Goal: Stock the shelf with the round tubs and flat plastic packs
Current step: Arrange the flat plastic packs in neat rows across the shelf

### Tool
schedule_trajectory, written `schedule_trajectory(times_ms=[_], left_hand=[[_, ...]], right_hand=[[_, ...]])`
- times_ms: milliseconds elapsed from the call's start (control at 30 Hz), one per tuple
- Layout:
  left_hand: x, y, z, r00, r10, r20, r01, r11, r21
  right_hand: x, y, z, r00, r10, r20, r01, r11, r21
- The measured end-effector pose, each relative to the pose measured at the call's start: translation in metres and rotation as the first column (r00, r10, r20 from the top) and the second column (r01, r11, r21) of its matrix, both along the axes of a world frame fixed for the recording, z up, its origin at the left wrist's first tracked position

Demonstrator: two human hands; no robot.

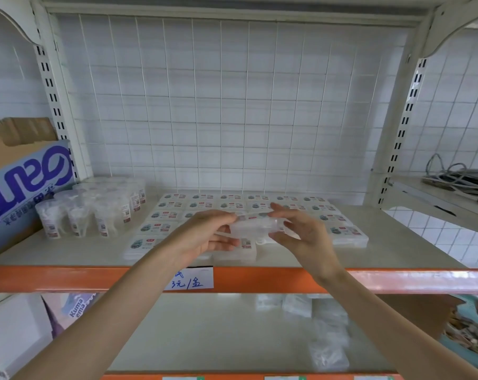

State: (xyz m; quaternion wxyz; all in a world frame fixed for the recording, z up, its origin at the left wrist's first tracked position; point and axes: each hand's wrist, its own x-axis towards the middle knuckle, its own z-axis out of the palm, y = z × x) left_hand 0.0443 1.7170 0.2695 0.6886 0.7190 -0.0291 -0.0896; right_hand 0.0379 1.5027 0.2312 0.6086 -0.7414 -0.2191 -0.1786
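Both hands hold one clear flat plastic pack [255, 227] above the shelf [383, 242]. My left hand [207, 234] grips its left end and my right hand [300, 231] pinches its right end. Beneath them, several flat packs [166, 215] with labels lie in rows on the shelf. Several round clear tubs [95, 212] stand grouped at the shelf's left side.
A blue and white cardboard box [21, 187] stands at the far left of the shelf. An orange front rail [68, 278] carries a handwritten price tag [191, 281]. Loose clear packs [325, 352] lie on the lower shelf. Cables [457, 176] rest on the neighbouring shelf, right.
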Motion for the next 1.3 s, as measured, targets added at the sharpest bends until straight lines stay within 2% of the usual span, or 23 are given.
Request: schedule_trajectory(times_ms=[100, 167, 333, 400, 533, 700, 833, 933, 1067, 1167, 1233, 1300], left_hand=[[0.001, 0.002, -0.005, 1.0, 0.003, 0.01, -0.002, 0.994, -0.107], [0.002, 0.004, -0.007, 0.999, 0.025, 0.033, -0.021, 0.992, -0.121], [0.001, 0.007, -0.009, 0.984, 0.026, 0.174, -0.024, 1.0, -0.013], [0.0, 0.006, -0.008, 0.978, -0.007, 0.207, -0.001, 0.999, 0.041], [-0.002, 0.004, -0.007, 0.968, -0.026, 0.251, 0.006, 0.997, 0.083], [-0.004, -0.001, -0.007, 0.979, -0.005, 0.205, 0.003, 1.0, 0.011], [-0.008, -0.007, -0.009, 0.982, -0.115, 0.15, 0.109, 0.993, 0.045], [-0.009, -0.014, -0.013, 0.977, -0.078, 0.201, 0.061, 0.994, 0.09], [-0.008, -0.019, -0.018, 0.975, 0.024, 0.221, -0.039, 0.997, 0.066], [-0.007, -0.016, -0.02, 0.962, 0.096, 0.257, -0.122, 0.989, 0.086], [-0.004, -0.015, -0.02, 0.958, 0.094, 0.271, -0.121, 0.989, 0.086], [-0.002, -0.014, -0.02, 0.958, 0.063, 0.28, -0.089, 0.993, 0.084]], right_hand=[[0.0, 0.001, -0.001, 0.999, -0.016, -0.032, 0.017, 0.999, 0.033], [-0.003, 0.0, -0.001, 0.997, 0.011, -0.078, -0.008, 0.999, 0.044], [-0.004, 0.002, 0.007, 0.955, 0.045, -0.292, -0.003, 0.99, 0.143], [-0.002, 0.003, 0.013, 0.933, 0.011, -0.361, 0.035, 0.992, 0.122], [-0.002, 0.005, 0.018, 0.938, 0.005, -0.348, 0.003, 1.0, 0.022], [-0.003, 0.007, 0.014, 0.931, 0.01, -0.365, 0.04, 0.991, 0.13], [-0.002, 0.01, 0.013, 0.924, -0.007, -0.382, 0.082, 0.98, 0.18], [-0.005, 0.013, 0.012, 0.919, -0.01, -0.393, 0.088, 0.98, 0.179], [-0.009, 0.014, 0.008, 0.902, 0.045, -0.428, 0.031, 0.985, 0.17], [-0.008, 0.01, 0.006, 0.936, -0.064, -0.346, 0.072, 0.997, 0.012], [-0.007, 0.002, 0.005, 0.97, -0.142, -0.198, 0.119, 0.985, -0.124], [-0.008, -0.006, 0.007, 0.993, -0.107, -0.053, 0.09, 0.964, -0.252]])
